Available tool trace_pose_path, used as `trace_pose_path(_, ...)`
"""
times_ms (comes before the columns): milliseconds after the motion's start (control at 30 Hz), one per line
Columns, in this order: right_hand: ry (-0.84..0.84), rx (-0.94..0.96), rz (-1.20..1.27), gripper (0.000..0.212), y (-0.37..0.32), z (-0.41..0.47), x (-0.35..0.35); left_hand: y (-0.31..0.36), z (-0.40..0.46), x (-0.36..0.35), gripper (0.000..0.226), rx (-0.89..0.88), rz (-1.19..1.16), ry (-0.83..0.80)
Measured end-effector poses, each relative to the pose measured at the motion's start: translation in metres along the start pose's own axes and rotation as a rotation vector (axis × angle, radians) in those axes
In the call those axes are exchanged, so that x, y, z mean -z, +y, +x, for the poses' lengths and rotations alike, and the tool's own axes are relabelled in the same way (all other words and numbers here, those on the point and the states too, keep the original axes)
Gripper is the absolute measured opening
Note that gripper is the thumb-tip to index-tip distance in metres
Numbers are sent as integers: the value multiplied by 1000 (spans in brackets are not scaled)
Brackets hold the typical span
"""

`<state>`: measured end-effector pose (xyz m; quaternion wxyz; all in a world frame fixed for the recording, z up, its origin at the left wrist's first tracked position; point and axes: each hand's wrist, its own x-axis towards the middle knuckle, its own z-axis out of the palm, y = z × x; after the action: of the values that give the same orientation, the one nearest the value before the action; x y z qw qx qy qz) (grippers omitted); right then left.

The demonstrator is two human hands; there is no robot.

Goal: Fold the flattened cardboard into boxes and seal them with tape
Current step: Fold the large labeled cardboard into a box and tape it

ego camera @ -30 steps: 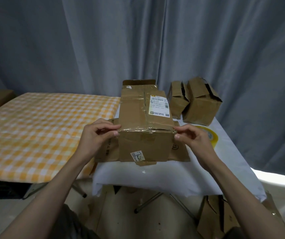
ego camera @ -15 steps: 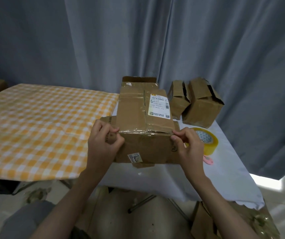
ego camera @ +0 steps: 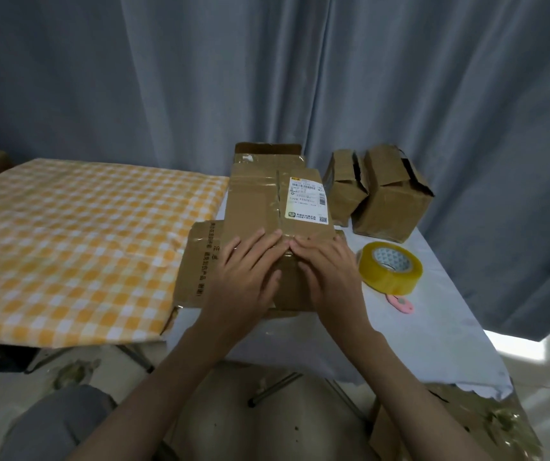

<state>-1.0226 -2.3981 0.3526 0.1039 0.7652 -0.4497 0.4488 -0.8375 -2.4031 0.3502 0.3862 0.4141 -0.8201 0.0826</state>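
Near the bench's (ego camera: 433,327) front edge, tape is being pressed onto the cardboard box (ego camera: 267,207) by flat left hand (ego camera: 245,277) and right hand (ego camera: 328,274); the tape roll (ego camera: 390,271) is likely needed next.

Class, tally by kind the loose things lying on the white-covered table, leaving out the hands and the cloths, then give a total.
Folded brown cardboard boxes: 3
Flattened brown cardboard sheets: 1
Yellow tape rolls: 1
Small pink cutters: 1
Total: 6
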Motion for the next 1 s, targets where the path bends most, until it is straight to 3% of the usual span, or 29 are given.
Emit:
trace_pose_path(133, 2, -59, 18, 22, -1, 17, -1, 2, 19, 0, 24, 29, -74, 41)
trace_pose_path(233, -70, -118, 61, 22, -2, 21, 12, -2, 33, 15, 21, 31, -175, -20)
trace_pose_path(300, -100, -160, 95, 28, 2, 23, 26, -16, 36, 31, 29, 92, -235, -78)
trace_pose_path(400, 35, -280, 78, 31, 14, 20, 44, -46, 33, 47, 45, 135, -232, -50)
trace_pose_path(567, 50, -411, 225, 30, 15, 12, 45, -72, 9, 37, 45, 58, -343, -115)
trace_pose_path(867, 13, -366, 314, 26, 24, 21, 45, -85, 20, 36, 37, -68, -92, 147)
trace_pose_path(933, 12, -340, 312, 27, 26, 19, 46, -73, 41, 52, 47, -79, -113, 63)
trace_pose_path(1000, 11, -335, 305, 27, 28, 17, 47, -47, 69, 54, 50, -114, -98, -210)
